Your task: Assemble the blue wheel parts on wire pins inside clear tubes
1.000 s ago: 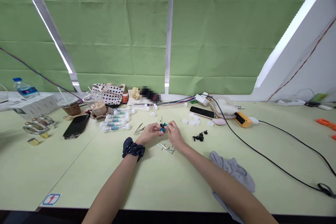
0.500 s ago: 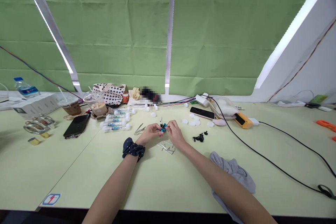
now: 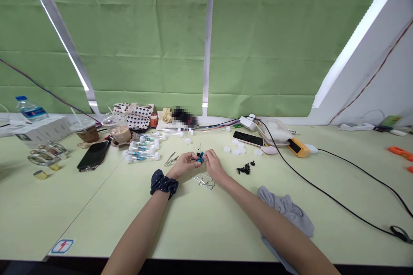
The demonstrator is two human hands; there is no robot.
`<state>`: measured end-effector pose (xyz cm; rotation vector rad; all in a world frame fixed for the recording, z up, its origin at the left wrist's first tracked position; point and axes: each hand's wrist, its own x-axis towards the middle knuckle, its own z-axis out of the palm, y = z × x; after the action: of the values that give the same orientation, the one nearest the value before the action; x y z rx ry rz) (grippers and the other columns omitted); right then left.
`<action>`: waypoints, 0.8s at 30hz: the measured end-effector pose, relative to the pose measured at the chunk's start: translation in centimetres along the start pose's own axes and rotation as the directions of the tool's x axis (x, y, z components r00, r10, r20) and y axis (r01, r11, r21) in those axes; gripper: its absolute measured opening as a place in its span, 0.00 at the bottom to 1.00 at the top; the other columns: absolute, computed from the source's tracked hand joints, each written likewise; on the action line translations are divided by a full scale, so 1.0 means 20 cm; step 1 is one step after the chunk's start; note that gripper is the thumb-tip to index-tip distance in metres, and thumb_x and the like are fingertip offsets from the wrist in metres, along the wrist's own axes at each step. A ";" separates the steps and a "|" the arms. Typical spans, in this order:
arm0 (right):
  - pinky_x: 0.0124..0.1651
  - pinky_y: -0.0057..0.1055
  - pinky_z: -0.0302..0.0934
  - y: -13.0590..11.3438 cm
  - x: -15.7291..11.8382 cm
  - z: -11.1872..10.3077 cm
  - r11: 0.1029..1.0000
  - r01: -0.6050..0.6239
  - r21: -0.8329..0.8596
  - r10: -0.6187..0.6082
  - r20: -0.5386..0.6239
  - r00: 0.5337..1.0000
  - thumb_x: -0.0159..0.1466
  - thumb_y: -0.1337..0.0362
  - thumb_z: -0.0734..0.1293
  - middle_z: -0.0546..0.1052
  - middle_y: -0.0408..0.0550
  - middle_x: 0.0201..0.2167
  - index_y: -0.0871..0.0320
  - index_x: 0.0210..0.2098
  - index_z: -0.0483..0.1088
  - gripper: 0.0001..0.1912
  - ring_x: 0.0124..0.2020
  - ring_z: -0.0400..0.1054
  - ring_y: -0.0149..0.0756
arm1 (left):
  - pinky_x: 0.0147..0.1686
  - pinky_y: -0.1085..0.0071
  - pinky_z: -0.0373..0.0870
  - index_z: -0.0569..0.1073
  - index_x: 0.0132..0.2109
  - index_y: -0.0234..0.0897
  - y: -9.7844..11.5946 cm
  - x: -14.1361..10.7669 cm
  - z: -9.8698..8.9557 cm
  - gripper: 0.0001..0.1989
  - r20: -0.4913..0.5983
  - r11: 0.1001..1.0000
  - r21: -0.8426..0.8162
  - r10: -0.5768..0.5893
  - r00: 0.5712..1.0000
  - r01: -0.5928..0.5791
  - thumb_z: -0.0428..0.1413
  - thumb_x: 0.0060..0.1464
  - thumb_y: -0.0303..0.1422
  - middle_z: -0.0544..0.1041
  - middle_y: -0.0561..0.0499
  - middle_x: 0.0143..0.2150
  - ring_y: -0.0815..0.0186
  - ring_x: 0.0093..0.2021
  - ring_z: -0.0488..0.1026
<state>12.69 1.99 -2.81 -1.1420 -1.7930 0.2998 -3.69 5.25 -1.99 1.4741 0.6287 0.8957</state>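
Both hands meet at the middle of the pale table [image 3: 193, 223]. My left hand [image 3: 185, 164], with a dark dotted scrunchie [image 3: 164, 182] at the wrist, pinches a small blue and black piece [image 3: 200, 157] from which a thin pin stands up. My right hand [image 3: 213, 166] has its fingers closed at the right side of this piece. Thin metal rods [image 3: 204, 181] lie just below the hands, and metal tweezer-like tools [image 3: 171, 159] lie to the left. Small black parts [image 3: 245, 169] are to the right.
Clear tubes with white caps [image 3: 142, 150] and drink cups [image 3: 121, 133] stand or lie at left, near a black phone [image 3: 94, 155]. White caps [image 3: 236, 148], another phone [image 3: 248, 138], a grey cloth [image 3: 287, 210] and a black cable [image 3: 322, 195] are at right.
The fingers of my right hand have shifted slightly to the left and down at the blue and black piece. My left hand keeps its grip.
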 end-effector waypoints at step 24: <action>0.45 0.35 0.60 0.00 -0.01 0.01 0.996 0.006 0.084 -0.009 0.041 0.999 0.65 0.65 0.50 0.63 0.51 0.41 0.57 0.33 0.59 0.09 0.41 0.62 0.35 | 0.32 0.70 0.65 0.67 0.33 0.32 0.01 -0.01 0.00 0.15 0.006 1.000 -0.001 -0.005 1.000 0.005 0.63 0.42 0.35 0.73 0.51 0.26 0.71 0.26 0.69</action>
<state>12.63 1.82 -3.05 -1.0770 -1.8032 0.3928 -3.75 5.05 -1.75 1.4730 0.6272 0.8877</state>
